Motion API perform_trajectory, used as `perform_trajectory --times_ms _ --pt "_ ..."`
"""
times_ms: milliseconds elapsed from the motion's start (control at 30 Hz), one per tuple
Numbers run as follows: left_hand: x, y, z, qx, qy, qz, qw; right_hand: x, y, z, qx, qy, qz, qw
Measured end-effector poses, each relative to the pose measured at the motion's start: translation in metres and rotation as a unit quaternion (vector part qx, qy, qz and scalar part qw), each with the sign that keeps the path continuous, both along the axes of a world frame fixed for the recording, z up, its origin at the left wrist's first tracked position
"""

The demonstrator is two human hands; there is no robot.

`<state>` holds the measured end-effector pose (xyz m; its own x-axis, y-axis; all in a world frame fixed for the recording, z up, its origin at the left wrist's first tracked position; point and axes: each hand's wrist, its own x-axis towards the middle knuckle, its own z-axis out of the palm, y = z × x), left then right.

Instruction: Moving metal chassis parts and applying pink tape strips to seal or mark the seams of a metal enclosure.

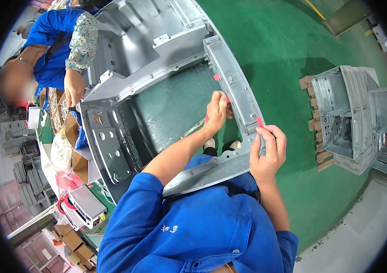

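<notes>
A large grey metal frame (241, 98) with a wide opening lies in front of me. My left hand (217, 113) is over its right-hand rail, fingers curled in a pinch. Bits of red tape (228, 99) show at those fingertips and beside the palm; how they are gripped is partly hidden. Near the rail's close corner, my right hand (268, 154) pinches a short strip of red tape (260, 122) between thumb and fingers. Farther along the rail, another red piece (216, 77) is stuck to the inner edge.
At the upper left a co-worker's hand (73, 87) touches the frame's left side. Cardboard boxes (81, 166) and a white device (86, 203) stand beyond that side. Stacked grey metal housings (339, 107) sit on a wooden pallet (324, 160) to the right, on the green floor (284, 82).
</notes>
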<state>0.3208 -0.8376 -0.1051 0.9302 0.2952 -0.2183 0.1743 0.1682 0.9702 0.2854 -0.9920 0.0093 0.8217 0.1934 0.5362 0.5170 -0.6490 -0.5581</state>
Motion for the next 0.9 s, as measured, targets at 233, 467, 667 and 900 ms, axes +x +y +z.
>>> perform_trajectory --times_ms 233,467,667,900 --pt "-0.005 0.000 0.008 -0.045 0.003 0.040 0.998 0.000 0.000 -0.001 0.009 0.001 0.005 1.000" --pt "-0.003 -0.015 0.007 0.104 0.038 0.044 0.993 -0.001 -0.001 -0.001 0.002 0.002 0.001 1.000" --pt "0.008 -0.007 0.007 0.037 0.082 0.052 0.995 -0.001 0.000 -0.001 0.009 -0.005 -0.001 1.000" --pt "-0.005 0.018 0.015 -0.102 0.070 0.017 0.992 0.001 0.000 -0.002 0.023 -0.009 -0.001 1.000"
